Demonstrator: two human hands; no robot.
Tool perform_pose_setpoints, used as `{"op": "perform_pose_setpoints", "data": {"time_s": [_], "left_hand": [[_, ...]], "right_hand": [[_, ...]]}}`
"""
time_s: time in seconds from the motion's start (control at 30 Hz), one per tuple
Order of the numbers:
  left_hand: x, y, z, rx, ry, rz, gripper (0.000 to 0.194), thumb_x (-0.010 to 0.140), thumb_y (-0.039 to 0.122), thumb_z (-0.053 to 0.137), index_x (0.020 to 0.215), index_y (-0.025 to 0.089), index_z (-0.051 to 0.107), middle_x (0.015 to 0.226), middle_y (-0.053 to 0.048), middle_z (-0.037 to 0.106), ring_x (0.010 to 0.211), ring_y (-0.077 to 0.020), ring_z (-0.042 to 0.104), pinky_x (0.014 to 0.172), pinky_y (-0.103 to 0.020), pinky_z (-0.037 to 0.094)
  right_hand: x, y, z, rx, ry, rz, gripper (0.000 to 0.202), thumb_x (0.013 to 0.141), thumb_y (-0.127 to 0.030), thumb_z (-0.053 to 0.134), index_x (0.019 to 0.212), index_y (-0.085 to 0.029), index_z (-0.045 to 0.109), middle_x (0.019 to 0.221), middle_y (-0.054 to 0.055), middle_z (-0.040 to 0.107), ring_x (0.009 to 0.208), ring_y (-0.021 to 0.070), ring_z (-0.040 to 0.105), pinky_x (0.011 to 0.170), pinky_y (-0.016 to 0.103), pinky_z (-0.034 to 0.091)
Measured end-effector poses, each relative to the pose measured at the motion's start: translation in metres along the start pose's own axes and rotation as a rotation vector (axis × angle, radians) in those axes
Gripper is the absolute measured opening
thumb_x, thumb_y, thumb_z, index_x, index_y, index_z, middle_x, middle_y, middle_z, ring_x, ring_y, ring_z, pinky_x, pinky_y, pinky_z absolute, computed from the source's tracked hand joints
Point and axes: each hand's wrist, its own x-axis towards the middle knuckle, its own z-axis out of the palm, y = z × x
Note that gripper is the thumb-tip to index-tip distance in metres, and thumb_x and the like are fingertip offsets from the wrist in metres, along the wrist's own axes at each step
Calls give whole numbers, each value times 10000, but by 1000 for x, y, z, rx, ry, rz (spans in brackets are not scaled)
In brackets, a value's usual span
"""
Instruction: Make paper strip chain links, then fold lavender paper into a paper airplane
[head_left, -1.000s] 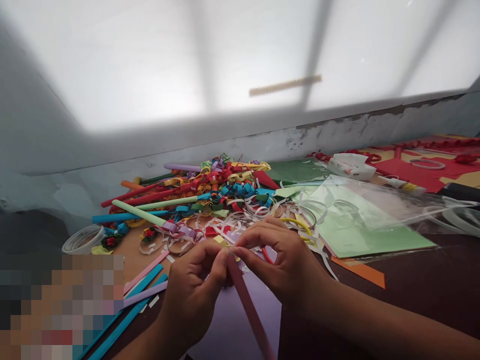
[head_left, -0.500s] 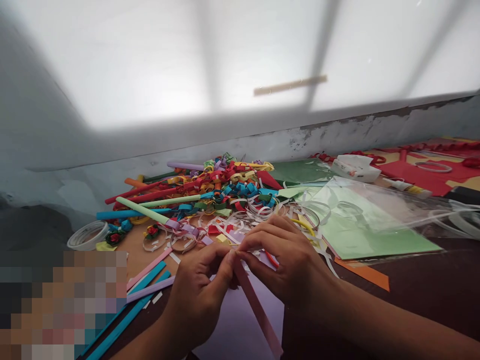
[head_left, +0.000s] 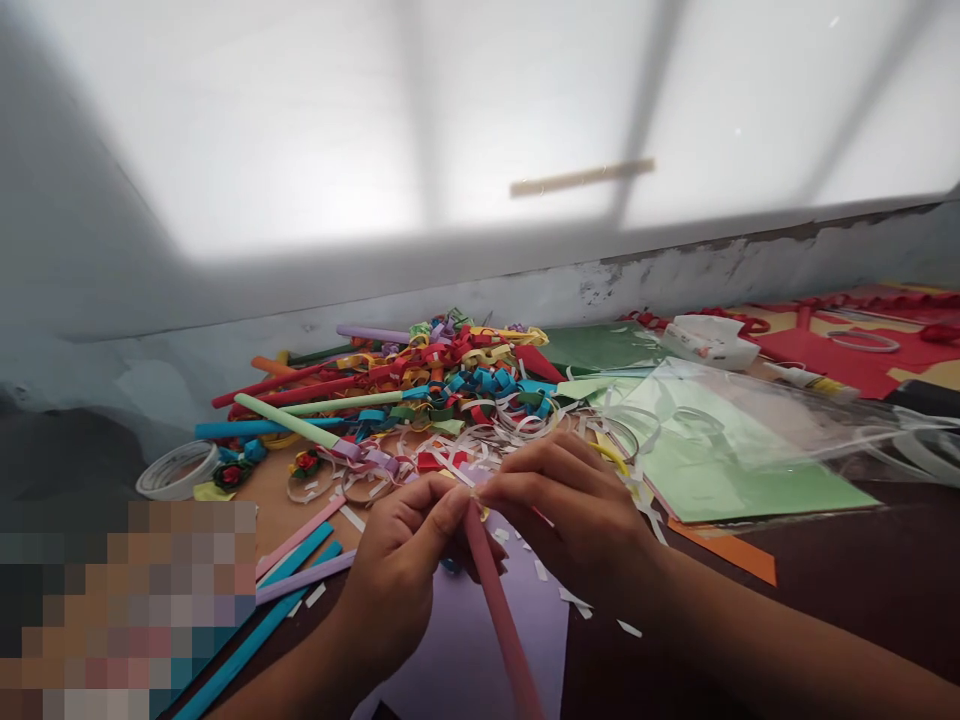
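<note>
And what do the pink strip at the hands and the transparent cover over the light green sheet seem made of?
Pink strip: probably matte paper; its surface looks dull, without glare. Transparent cover: likely glossy plastic film, since it has pale reflections and the light green sheet shows through.

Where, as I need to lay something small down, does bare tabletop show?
Bare tabletop shows at the right, between the green paper, the orange strip and the right forearm; a smaller patch lies between that forearm and the purple paper, with white scraps at its far end. Crowded: the back middle, heaped with paper chains.
</note>
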Motion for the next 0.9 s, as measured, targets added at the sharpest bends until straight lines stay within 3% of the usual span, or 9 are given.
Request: {"op": "perform_pose_setpoints", "data": {"time_s": [0.1,0.23,0.27,0.3,0.4,0.53,0.63,0.77,0.9], "left_hand": [[0,1,1,-43,-17,-19,242,928,401,655,836,177,646,666,9,687,639,-136,675,655,-251,528],[-3,2,1,10,35,67,273,915,419,666,800,174,638,653,14,667,630,-132,664,638,-240,536],[-3,2,1,42,56,84,278,923,423,653,800,175,635,671,8,676,652,-135,668,649,-241,538],[-3,3,2,68,74,86,281,934,429,635,810,176,630,693,2,687,663,-136,670,652,-241,537],[0,4,2,82,90,3,266,935,448,612,883,187,605,749,-5,701,641,-133,654,615,-248,531],[5,5,2,101,66,-81,283,852,426,694,951,185,582,762,-1,679,648,-143,639,606,-266,522],[4,4,2,123,62,-81,335,846,425,690,1038,179,569,733,12,656,643,-138,612,622,-269,498],[-5,1,3,227,65,1,379,919,420,629,1224,225,514,771,26,661,702,-128,586,667,-251,470],[-12,-2,6,308,62,137,367,969,414,575,1300,295,472,895,11,692,816,-135,626,784,-263,498]], "right_hand": [[1,1,5,98,19,62,107,919,-127,656,915,-191,742,821,35,729,736,162,613,701,317,494],[7,10,3,421,-5,684,176,901,-352,709,863,-189,762,736,27,725,641,159,644,572,284,509],[9,14,1,446,3,765,210,887,-391,716,872,-189,771,745,33,728,647,165,650,565,286,511],[10,17,-1,439,11,783,214,879,-397,718,892,-193,782,777,41,732,683,173,660,589,293,520],[12,21,-4,408,-5,656,151,893,-307,693,965,-232,802,871,46,716,788,177,667,690,313,549],[11,11,-5,420,-135,575,164,922,-240,651,980,-268,802,834,22,674,761,155,644,688,299,545],[11,3,-7,448,-231,599,157,916,-219,656,1019,-264,767,815,0,675,744,143,635,677,287,524],[11,-2,-9,588,-294,716,500,862,-175,689,1323,-286,527,767,-50,653,668,131,604,608,267,503],[8,-7,-6,738,-235,724,632,854,-149,670,1410,-303,412,790,-49,633,713,142,633,665,295,546]]}}
